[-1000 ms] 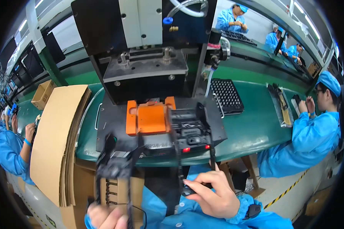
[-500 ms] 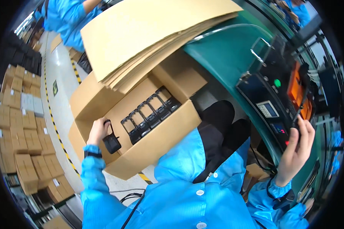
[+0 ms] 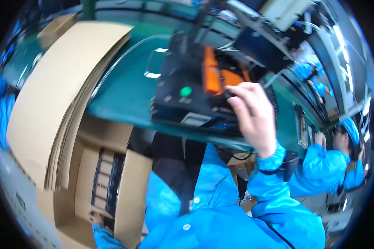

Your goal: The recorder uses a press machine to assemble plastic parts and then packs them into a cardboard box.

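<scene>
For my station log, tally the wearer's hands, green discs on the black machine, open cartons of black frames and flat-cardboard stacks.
Left hand and right hand: 2
Green disc: 1
Open carton with black frames: 1
Cardboard stack: 1
Total: 5

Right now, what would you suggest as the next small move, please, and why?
Perhaps ease the left hand out of the box: it is down by the near end of the black frames, while the right hand is at the orange fixture.
</scene>
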Tool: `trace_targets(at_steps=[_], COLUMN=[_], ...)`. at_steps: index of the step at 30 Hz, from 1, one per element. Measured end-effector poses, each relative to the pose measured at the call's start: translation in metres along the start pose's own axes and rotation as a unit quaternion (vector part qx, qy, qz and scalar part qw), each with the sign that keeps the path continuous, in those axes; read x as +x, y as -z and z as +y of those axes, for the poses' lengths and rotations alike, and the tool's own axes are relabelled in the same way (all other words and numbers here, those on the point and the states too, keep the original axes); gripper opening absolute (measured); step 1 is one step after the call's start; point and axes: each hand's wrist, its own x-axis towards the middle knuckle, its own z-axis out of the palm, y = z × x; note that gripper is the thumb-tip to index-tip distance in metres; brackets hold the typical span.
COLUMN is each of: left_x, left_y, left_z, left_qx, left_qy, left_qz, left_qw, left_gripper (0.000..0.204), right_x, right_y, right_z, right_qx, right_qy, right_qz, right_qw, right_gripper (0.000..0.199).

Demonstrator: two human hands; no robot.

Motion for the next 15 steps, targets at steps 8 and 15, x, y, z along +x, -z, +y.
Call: trace_targets(at_steps=[8,15], left_x=[-0.062,-0.256], left_y=[0.136,0.409], left_z=[0.135,0.345], left_qx=[-0.433,-0.179], left_qy=[0.183,-0.245], left_qz=[-0.171,-0.044], left_qw=[0.866,0.952], left_gripper=[0.063,0.036], right_x=[-0.011,-0.017], right_y=[-0.004,0.007], right_z=[0.011,0.019], right_qx=[-0.041,-0.005], right_qy=[0.051,0.052], right_qz=[0.014,-0.069], right_qw=[0.998,0.996], right_gripper=[0.033,0.052])
